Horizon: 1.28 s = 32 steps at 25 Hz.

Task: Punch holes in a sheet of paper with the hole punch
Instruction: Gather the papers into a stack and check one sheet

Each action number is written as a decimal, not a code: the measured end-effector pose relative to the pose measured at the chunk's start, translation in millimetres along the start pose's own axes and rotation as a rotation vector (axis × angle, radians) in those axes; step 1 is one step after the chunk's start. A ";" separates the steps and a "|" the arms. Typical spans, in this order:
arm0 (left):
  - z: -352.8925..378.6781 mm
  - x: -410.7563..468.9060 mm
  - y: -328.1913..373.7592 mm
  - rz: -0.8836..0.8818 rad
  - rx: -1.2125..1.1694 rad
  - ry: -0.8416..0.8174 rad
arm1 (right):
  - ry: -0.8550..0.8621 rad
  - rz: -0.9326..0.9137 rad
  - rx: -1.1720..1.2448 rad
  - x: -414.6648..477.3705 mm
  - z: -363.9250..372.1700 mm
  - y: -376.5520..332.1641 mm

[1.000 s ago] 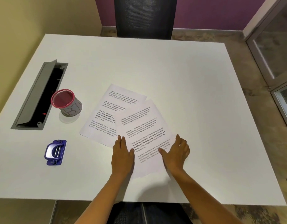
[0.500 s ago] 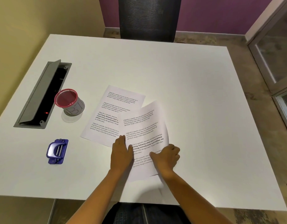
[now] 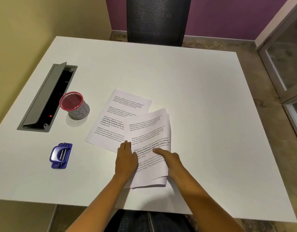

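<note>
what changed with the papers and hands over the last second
The right hand slid leftward, folding the right edge of the near sheet over toward the left hand, which stays flat on its left edge. The far sheet, hole punch and red-rimmed cup have not moved.

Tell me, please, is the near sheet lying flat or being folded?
Being folded: the sheet's right edge curls up over itself under the right hand.

Bare table (image 3: 203, 114) lies open right of the papers (image 3: 147, 131); left, a cup (image 3: 75, 105) and hole punch (image 3: 60, 155) stand well apart.
</note>
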<state>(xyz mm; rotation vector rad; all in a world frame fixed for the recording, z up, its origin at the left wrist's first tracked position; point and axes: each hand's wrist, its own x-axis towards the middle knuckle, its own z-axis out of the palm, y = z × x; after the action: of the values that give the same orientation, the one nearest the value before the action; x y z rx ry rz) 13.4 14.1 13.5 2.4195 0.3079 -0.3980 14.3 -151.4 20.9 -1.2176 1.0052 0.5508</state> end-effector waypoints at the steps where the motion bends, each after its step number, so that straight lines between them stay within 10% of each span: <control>1: 0.0 -0.4 -1.1 0.006 0.006 -0.004 | -0.096 0.028 0.068 -1.0 -6.0 -2.4; 4: 0.7 -1.6 -3.5 0.012 0.018 -0.019 | -0.210 0.008 0.075 1.4 -27.3 -6.8; 14: -23.0 12.1 -13.4 0.039 0.067 0.063 | 0.306 -0.465 -0.606 -6.2 -59.7 -22.1; 21: -23.6 7.0 -54.7 0.027 0.468 0.061 | 0.290 -0.624 -0.343 -23.5 -76.0 -50.1; 26: -11.6 -27.2 -53.3 0.153 -0.187 0.173 | 0.081 -0.537 -0.140 -20.9 -49.6 -59.1; 32: -52.3 8.2 -56.1 -0.441 -0.732 0.487 | 0.023 -0.399 -0.251 13.9 5.1 -56.2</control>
<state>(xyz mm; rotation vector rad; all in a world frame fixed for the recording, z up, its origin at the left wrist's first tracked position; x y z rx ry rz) 13.8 91.2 17.0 1.6775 1.0153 0.1265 68.2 -165.4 37.5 -1.6038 0.6973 0.3547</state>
